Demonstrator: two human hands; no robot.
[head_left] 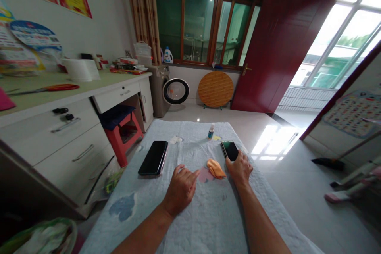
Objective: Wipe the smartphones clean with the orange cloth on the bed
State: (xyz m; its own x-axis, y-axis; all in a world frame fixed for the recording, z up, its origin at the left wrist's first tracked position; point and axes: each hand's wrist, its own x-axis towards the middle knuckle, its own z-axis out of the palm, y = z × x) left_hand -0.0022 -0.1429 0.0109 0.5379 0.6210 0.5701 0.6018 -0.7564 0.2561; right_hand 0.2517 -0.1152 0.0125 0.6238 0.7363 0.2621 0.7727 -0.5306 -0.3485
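My right hand (241, 168) grips the near end of a smartphone (230, 150) lying on the cloth-covered table, thumb at its left edge and fingers at its right. My left hand (181, 188) is over the cloth with fingers loosely bent and thumb out, holding nothing I can see. Between the hands lies a crumpled orange cloth (216, 168), touched by neither. A larger black tablet-like device (154, 158) rests to the left, its dark screen up. Beyond the phone a small spray bottle (210, 132) stands upright.
The table's pale blue cover (208, 222) has a heart pattern. At left is a white desk (68, 143) with scissors (47, 88) and a paper roll (81, 70) on top. A red stool (126, 137) sits under it. Farther back are a washing machine (157, 87) with its door open and a dark red door (276, 47).
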